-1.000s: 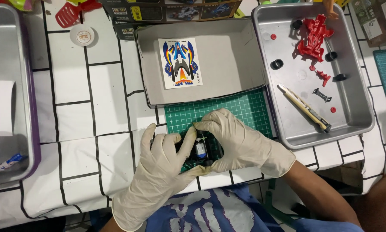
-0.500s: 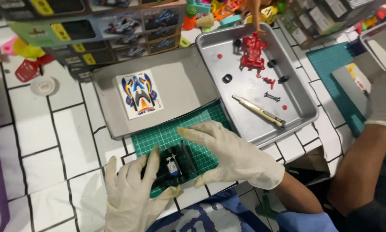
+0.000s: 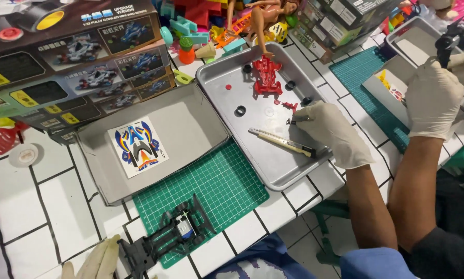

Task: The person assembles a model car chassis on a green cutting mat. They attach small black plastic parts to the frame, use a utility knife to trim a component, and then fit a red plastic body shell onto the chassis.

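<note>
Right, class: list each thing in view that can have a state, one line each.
right hand: gloved, fingertips on a small dark part in the metal tray
left hand: gloved, touching the black chassis
black chassis: lying on the green cutting mat
utility knife: lying in the metal tray
sticker sheet: flat in the grey lid

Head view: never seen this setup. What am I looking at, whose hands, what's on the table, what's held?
There is no machine here. One camera sits on a person's head and looks down at their gloved hands. The right hand reaches into a metal tray and pinches a small dark part. The tray also holds a red car piece and a craft knife. The left hand lies open beside a black toy-car chassis on a green cutting mat. The gloved hand at far right belongs to a co-worker.
</note>
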